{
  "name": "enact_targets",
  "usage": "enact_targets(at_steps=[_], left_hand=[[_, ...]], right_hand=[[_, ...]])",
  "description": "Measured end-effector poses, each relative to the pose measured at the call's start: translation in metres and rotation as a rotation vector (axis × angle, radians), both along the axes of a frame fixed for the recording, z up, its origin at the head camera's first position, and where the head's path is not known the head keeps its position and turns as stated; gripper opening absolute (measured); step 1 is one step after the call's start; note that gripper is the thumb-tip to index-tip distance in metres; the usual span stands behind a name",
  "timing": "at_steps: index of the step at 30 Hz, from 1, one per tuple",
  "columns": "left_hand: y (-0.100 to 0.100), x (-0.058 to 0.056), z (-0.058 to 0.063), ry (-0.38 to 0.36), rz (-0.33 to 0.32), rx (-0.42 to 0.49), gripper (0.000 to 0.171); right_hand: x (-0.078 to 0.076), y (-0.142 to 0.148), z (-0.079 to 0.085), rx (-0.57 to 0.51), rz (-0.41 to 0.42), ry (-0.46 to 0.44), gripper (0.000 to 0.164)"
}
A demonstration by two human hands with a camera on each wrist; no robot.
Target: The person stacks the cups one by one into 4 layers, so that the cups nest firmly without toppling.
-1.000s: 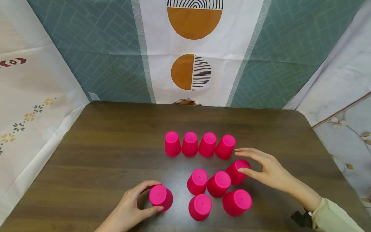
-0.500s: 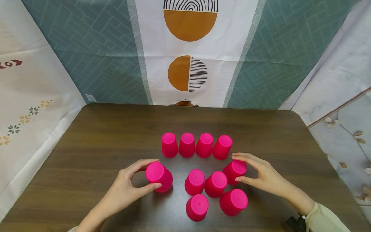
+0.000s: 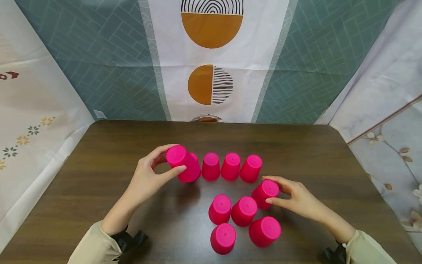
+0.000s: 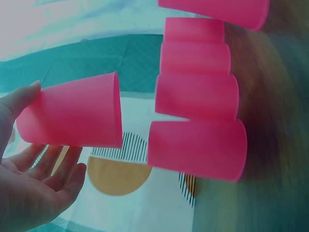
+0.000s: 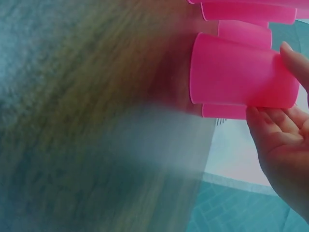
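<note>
My left hand (image 3: 150, 178) grips an upside-down pink cup (image 3: 182, 163) between thumb and fingers. In the left wrist view this held cup (image 4: 72, 116) is lifted clear of the table, level with the tops of a row of cups. In the head view it overlaps the row's leftmost cup (image 3: 195, 157), which is mostly hidden. Three more upside-down cups, among them a middle one (image 3: 230, 167), continue that row to the right. My right hand (image 3: 293, 196) pinches another upside-down cup (image 3: 265, 194) from its right side; its rim shows close to the table in the right wrist view.
Nearer on the brown table (image 3: 108, 161) stand several more upside-down pink cups, including a left one (image 3: 219, 209), a middle one (image 3: 244, 211), a front one (image 3: 223, 239) and a front-right one (image 3: 265, 232). A patterned cloth (image 3: 270, 36) hangs behind the table's far edge.
My left hand has lifted its cup and carried it away from me to the back row's left end. My right hand has closed its fingers onto the right cup.
</note>
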State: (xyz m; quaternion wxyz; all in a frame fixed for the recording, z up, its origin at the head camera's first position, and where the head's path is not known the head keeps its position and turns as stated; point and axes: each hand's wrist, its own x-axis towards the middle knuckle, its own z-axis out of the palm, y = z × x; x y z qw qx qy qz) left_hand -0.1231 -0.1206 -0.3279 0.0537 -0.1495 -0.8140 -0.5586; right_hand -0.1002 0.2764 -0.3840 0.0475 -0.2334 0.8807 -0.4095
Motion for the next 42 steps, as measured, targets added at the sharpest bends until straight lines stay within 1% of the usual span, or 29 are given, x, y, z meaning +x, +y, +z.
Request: enact_targets(at_steps=[3, 6, 8, 13, 18, 23, 26, 34, 42], left_hand=[[0.005, -0.012, 0.001, -0.038, -0.01, 0.044, 0.051], [0.01, -0.023, 0.002, -0.078, -0.001, 0.087, 0.051], [0.013, -0.029, 0.003, -0.095, 0.007, 0.1, 0.051], [0.021, -0.042, 0.003, -0.128, -0.006, 0.092, 0.052], [0.025, -0.052, 0.0, -0.171, -0.03, 0.078, 0.052], [0.027, -0.058, -0.003, -0.216, -0.047, 0.052, 0.053], [0.029, -0.06, -0.005, -0.217, -0.056, 0.033, 0.053], [0.032, -0.067, -0.008, -0.187, -0.101, -0.002, 0.052], [0.033, -0.068, -0.01, -0.144, -0.134, -0.012, 0.052]], right_hand=[[-0.002, 0.001, 0.0, 0.011, 0.03, 0.013, 0.057], [-0.004, 0.001, 0.0, 0.015, 0.057, 0.034, 0.056], [-0.005, 0.001, 0.0, 0.02, 0.064, 0.044, 0.056], [-0.007, 0.001, 0.001, 0.024, 0.072, 0.065, 0.056], [-0.006, 0.001, 0.001, 0.018, 0.079, 0.081, 0.056], [-0.006, 0.001, 0.002, 0.009, 0.068, 0.059, 0.057], [-0.005, 0.001, 0.001, 0.0, 0.073, 0.061, 0.057], [-0.006, 0.002, -0.001, -0.021, 0.077, 0.058, 0.056], [-0.005, 0.002, 0.001, -0.024, 0.071, 0.046, 0.057]])
